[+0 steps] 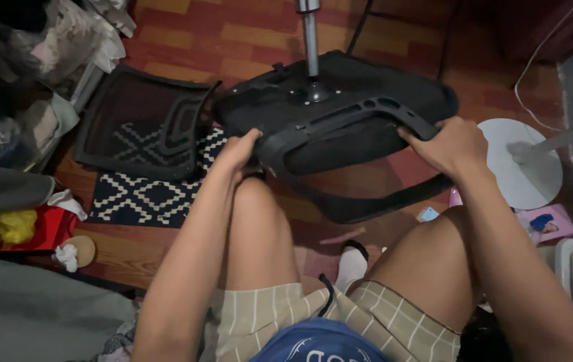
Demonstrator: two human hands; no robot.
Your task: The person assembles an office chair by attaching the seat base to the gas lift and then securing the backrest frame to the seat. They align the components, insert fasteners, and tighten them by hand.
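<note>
Nearest the camera, bare knees and checked shorts (340,315) filled the lower frame; person seated, one white-socked foot (351,265) on the floor between the legs. Left hand (238,153) curled around the left end of a black curved plastic bracket (340,131), fingers wrapped over its edge. Right hand (450,144) gripped the right end of the same bracket, fingers folded over the top, thumb hidden. Bracket lay against the underside of an upturned black chair seat (340,94), which rested on the red-and-orange tiled floor (233,33) just ahead of the knees. Silver gas-lift post (310,37) stood upright from the middle of the seat. Left of the seat, a black mesh chair back (135,121) lay flat, partly over a dark rug with white diamond pattern (142,191). Right of the seat, a white round fan base (524,164). Far left, heaped bags and clutter (25,53).
</note>
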